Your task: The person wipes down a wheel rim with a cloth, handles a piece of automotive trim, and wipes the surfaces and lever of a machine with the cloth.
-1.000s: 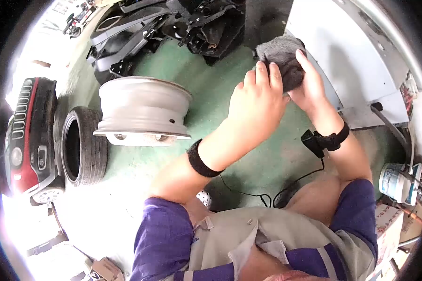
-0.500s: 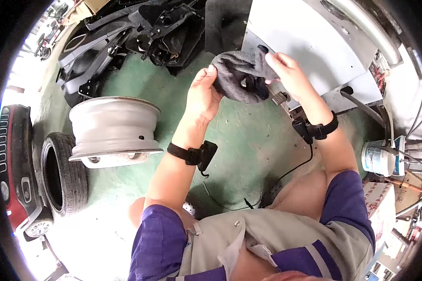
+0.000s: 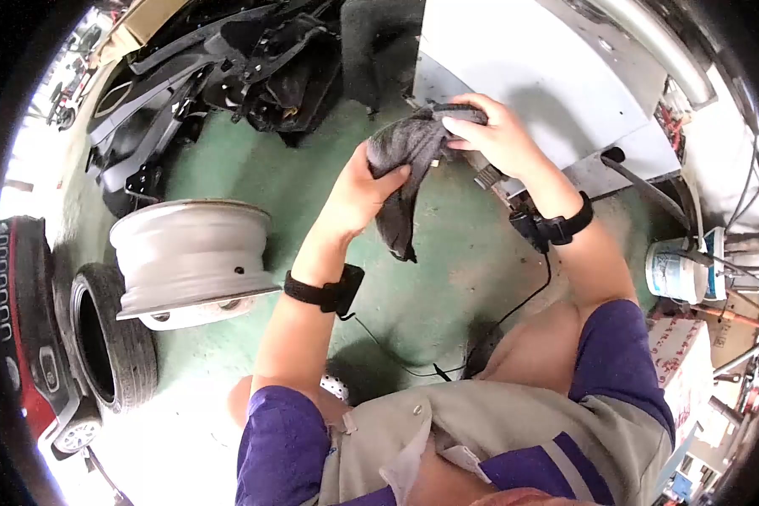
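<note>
A dark grey cloth (image 3: 407, 143) hangs between my two hands, bunched at the top, with one end drooping toward the floor. My left hand (image 3: 352, 192) grips its left side, thumb lying over the fabric. At its upper right corner, my right hand (image 3: 493, 135) pinches the cloth between thumb and fingers. Black straps with small devices are on both wrists, and a thin cable runs from them.
A pale wheel rim (image 3: 190, 257) and a black tyre (image 3: 114, 337) stand at the left, beside a red and black car part (image 3: 38, 337). Black plastic parts (image 3: 253, 67) lie at the back. A white-grey panel (image 3: 531, 76), a bucket (image 3: 676, 271) and a box (image 3: 676, 358) are at the right.
The cloth was bundled in both hands, then opened into a loop, and now droops lower. Both hands have moved left in view and spread apart. The camera view has shifted as well.
</note>
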The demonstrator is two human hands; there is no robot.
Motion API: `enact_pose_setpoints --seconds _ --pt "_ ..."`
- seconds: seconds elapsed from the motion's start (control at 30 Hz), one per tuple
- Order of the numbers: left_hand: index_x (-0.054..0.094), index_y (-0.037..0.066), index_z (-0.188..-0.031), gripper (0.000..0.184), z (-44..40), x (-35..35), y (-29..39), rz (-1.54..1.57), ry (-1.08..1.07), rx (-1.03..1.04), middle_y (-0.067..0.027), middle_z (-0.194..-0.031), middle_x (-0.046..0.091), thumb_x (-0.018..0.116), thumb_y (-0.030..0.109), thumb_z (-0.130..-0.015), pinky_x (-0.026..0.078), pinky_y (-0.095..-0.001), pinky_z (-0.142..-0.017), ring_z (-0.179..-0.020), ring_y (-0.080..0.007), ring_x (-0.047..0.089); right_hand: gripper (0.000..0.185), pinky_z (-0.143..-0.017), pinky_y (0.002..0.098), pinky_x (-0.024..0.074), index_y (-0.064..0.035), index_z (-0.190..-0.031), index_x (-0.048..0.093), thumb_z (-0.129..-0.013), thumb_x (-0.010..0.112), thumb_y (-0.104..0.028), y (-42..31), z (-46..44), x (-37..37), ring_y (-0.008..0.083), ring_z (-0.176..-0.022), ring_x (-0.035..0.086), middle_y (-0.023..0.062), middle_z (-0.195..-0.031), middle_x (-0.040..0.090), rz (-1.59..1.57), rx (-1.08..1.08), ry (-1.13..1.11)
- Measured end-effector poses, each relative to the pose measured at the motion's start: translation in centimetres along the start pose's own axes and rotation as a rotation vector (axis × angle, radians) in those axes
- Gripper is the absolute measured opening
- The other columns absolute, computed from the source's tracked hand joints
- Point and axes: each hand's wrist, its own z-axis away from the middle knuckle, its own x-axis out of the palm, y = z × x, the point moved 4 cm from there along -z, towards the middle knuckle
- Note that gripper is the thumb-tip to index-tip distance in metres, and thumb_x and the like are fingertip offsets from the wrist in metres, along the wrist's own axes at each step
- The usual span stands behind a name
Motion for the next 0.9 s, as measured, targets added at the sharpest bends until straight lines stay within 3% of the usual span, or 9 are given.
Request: enact_pose_setpoints --seconds 0.1,0.2,0.3,0.43,0.47,0.6,0.7,0.83,0.9 --pt "0.056 -0.001 -0.127 0.034 0.3 0.7 -3.1 0.128 -0.093 -0.253 -0.0036 -0.113 0.065 0.059 0.018 -0.099 0.045 -0.0310 -0.094 -0.101 -0.0149 0.059 0.038 -0.067 0.0278 0.0583 0.0000 -0.125 0.055 -0.094 0.065 -0.021 0.4 0.7 0.7 0.0165 -0.089 0.065 0.0082 -0.106 0.064 -0.206 0.158 0.049" --pt "0.064 0.001 -0.119 0.039 0.9 2.2 -4.9 -0.268 -0.241 -0.527 -0.0045 -0.107 0.068 0.065 0.032 -0.095 0.047 -0.0312 -0.089 -0.099 -0.0145 0.060 0.027 -0.054 0.0251 0.0521 0.0009 -0.109 0.057 -0.093 0.064 -0.019 1.0 1.0 0.4 0.0119 -0.065 0.061 0.0063 -0.086 0.063 -0.186 0.132 0.088" --pt "0.065 0.005 -0.113 0.029 0.7 3.0 -8.9 -0.611 -0.253 -0.218 -0.0039 -0.099 0.069 0.063 0.029 -0.096 0.050 -0.0322 -0.081 -0.091 -0.0160 0.063 0.024 -0.052 0.0278 0.0503 -0.0001 -0.105 0.056 -0.090 0.067 -0.015 -0.8 2.2 -0.3 0.0110 -0.061 0.058 0.0051 -0.082 0.061 -0.210 0.144 0.217" --pt "0.056 0.008 -0.130 0.039 -0.3 4.0 -12.6 -0.043 -0.144 -0.614 -0.0090 -0.115 0.067 0.058 0.030 -0.098 0.054 -0.0396 -0.085 -0.103 -0.0226 0.065 0.029 -0.049 0.0278 0.0494 -0.0029 -0.104 0.048 -0.087 0.070 -0.009 -1.8 3.4 -1.9 0.0091 -0.062 0.057 0.0071 -0.088 0.058 -0.095 0.035 0.249" --pt "0.046 0.008 -0.139 0.041 -0.7 4.1 -12.8 0.068 -0.172 -0.621 -0.0119 -0.125 0.062 0.050 0.025 -0.101 0.054 -0.0456 -0.090 -0.108 -0.0277 0.064 0.028 -0.060 0.0304 0.0529 -0.0026 -0.103 0.051 -0.084 0.071 -0.008 -1.6 3.5 -2.9 0.0115 -0.072 0.059 0.0061 -0.089 0.058 -0.041 0.036 0.229" --pt "0.039 0.006 -0.140 0.038 -3.3 6.2 -10.1 0.533 -0.096 -0.451 -0.0147 -0.128 0.057 0.042 0.019 -0.103 0.051 -0.0440 -0.097 -0.112 -0.0275 0.062 0.026 -0.089 0.0315 0.0479 -0.0015 -0.100 0.060 -0.077 0.073 -0.003 -3.9 5.9 -6.6 0.0172 -0.095 0.060 0.0062 -0.092 0.060 0.248 -0.190 0.393" --pt "0.040 0.006 -0.140 0.039 -7.0 10.1 -6.8 0.726 -0.028 -0.280 -0.0155 -0.133 0.053 0.043 0.015 -0.102 0.049 -0.0435 -0.100 -0.120 -0.0276 0.056 0.030 -0.089 0.0315 0.0480 -0.0042 -0.103 0.063 -0.075 0.073 0.000 -6.4 9.3 -9.3 0.0219 -0.097 0.061 0.0091 -0.101 0.059 0.560 -0.349 0.615" --pt "0.033 0.009 -0.149 0.048 -12.0 17.4 1.1 0.467 -0.205 0.124 -0.0165 -0.135 0.052 0.040 0.015 -0.102 0.043 -0.0385 -0.102 -0.123 -0.0280 0.053 0.042 -0.097 0.0372 0.0450 -0.0085 -0.109 0.064 -0.070 0.074 0.001 -8.2 12.8 -11.1 0.0302 -0.112 0.054 0.0139 -0.120 0.051 0.832 -0.482 0.955" --pt "0.024 0.002 -0.151 0.056 -12.8 20.8 2.6 0.038 -0.157 0.355 -0.0264 -0.146 0.033 0.045 0.016 -0.100 0.029 -0.0434 -0.112 -0.136 -0.0367 0.033 0.046 -0.100 0.0396 0.0423 -0.0062 -0.115 0.062 -0.071 0.073 -0.001 -8.9 13.2 -11.2 0.0322 -0.117 0.051 0.0142 -0.123 0.049 0.998 -0.545 0.998"
